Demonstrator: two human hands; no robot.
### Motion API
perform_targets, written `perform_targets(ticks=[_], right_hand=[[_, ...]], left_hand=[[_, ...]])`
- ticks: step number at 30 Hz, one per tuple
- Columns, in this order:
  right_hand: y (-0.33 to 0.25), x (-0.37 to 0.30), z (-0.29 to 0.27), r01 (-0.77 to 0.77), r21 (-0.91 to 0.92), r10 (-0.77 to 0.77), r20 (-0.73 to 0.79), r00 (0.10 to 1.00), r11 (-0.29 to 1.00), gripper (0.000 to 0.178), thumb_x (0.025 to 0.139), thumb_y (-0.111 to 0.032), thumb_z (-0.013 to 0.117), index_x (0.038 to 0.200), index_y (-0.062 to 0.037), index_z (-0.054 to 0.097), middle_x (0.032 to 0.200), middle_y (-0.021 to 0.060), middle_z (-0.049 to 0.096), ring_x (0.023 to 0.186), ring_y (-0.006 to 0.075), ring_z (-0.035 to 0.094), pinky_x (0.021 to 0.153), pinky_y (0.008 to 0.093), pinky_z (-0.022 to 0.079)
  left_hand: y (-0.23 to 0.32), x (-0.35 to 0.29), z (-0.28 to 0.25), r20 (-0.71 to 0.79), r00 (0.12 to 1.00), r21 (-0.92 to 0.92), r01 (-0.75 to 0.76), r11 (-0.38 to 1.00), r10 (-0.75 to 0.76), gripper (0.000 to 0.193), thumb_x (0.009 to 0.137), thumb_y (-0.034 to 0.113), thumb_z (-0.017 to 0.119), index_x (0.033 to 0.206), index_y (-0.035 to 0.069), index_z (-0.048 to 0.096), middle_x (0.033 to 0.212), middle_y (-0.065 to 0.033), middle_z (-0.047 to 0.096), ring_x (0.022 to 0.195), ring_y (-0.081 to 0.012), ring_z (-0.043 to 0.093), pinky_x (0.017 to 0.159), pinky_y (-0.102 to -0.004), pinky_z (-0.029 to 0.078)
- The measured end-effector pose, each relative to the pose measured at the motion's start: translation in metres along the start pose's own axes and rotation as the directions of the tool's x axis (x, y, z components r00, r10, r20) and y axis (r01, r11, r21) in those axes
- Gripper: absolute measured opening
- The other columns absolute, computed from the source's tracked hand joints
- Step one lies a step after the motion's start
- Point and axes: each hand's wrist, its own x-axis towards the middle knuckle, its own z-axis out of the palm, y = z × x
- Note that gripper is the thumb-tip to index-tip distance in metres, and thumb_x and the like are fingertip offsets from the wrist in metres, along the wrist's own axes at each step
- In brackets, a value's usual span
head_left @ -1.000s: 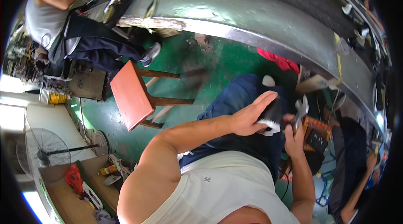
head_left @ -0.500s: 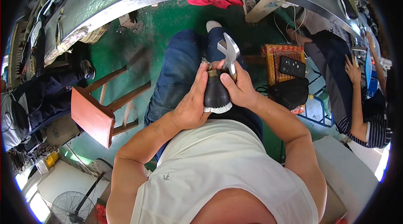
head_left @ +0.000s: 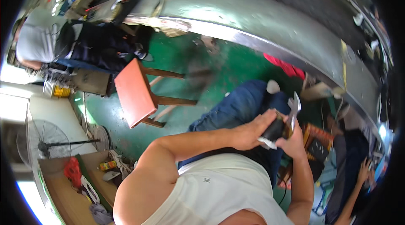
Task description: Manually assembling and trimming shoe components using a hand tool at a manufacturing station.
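Note:
Over my lap, a dark rounded shoe piece with a ragged white lower edge, seemingly a shoe upper on a last (head_left: 273, 129), rests between both palms. My left hand (head_left: 249, 134) presses along its left side, fingers stretched forward against it. On the other side my right hand (head_left: 292, 142) grips a hammer (head_left: 294, 107), its bright metal claw head standing up beyond the fingers. The same hand sits against the shoe piece, its thumb near the white edge. Motion blurs both hands somewhat, and most of the hammer's handle is hidden.
A stool with an orange-brown seat (head_left: 134, 92) lies tipped on the green floor. The metal bench edge (head_left: 236, 34) curves across the front. Left stand a fan (head_left: 44, 144) and a cardboard box (head_left: 63, 191). A wooden seat (head_left: 314, 138) and co-workers flank me.
The whole view has swung left, so my lap and hands appear farther right and lower. Both hands keep their hold on the shoe piece and hammer.

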Motion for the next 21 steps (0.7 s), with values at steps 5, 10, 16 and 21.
perform_targets(ticks=[5, 10, 16, 21], right_hand=[[-0.040, 0.005, 0.000, -0.067, -0.413, 0.102, 0.063, 0.993, 0.908, 0.092, 0.061, -0.026, 0.094, 0.133, 0.0018, 0.044, 0.119, 0.0199, 0.064, 0.113, 0.0303, 0.064, 0.100, 0.0388, 0.048], [-0.033, 0.009, -0.005, -0.125, -0.498, 0.098, -0.080, 0.992, 0.858, 0.079, 0.070, -0.013, 0.083, 0.135, 0.0002, 0.041, 0.120, 0.0188, 0.062, 0.113, 0.0277, 0.063, 0.100, 0.0374, 0.048], [0.011, 0.009, -0.012, -0.194, 0.134, 0.227, -0.307, 0.924, 0.972, 0.057, 0.080, -0.002, 0.075, 0.130, -0.0007, 0.047, 0.114, 0.0062, 0.061, 0.102, 0.0172, 0.061, 0.094, 0.0328, 0.049], [0.051, -0.024, 0.044, -0.493, 0.325, 0.587, -0.349, 0.731, 0.807, 0.039, 0.081, -0.006, 0.073, 0.115, -0.0082, 0.056, 0.092, 0.0025, 0.062, 0.074, 0.0166, 0.065, 0.057, 0.0311, 0.056]], left_hand=[[-0.031, -0.023, 0.023, -0.023, 0.995, -0.109, 0.099, 0.989, -0.102, 0.109, 0.083, 0.010, 0.079, 0.161, 0.010, 0.003, 0.164, -0.0250, 0.012, 0.153, -0.0426, 0.012, 0.121, -0.0457, 0.030], [-0.036, -0.002, 0.015, -0.041, 0.998, -0.141, 0.040, 0.989, -0.046, 0.107, 0.080, 0.007, 0.080, 0.161, 0.009, 0.010, 0.158, -0.0247, 0.025, 0.144, -0.0426, 0.034, 0.118, -0.0412, 0.035], [-0.033, 0.019, 0.013, -0.253, 0.953, -0.118, 0.139, 0.983, -0.165, 0.061, 0.091, 0.022, 0.068, 0.144, 0.004, 0.045, 0.135, -0.0236, 0.052, 0.125, -0.0357, 0.052, 0.104, -0.0412, 0.044], [-0.046, 0.007, 0.015, -0.110, 0.783, -0.353, 0.546, 0.760, -0.613, 0.032, 0.098, 0.022, 0.059, 0.120, 0.002, 0.069, 0.093, -0.0180, 0.071, 0.088, -0.0251, 0.067, 0.081, -0.0405, 0.053]])
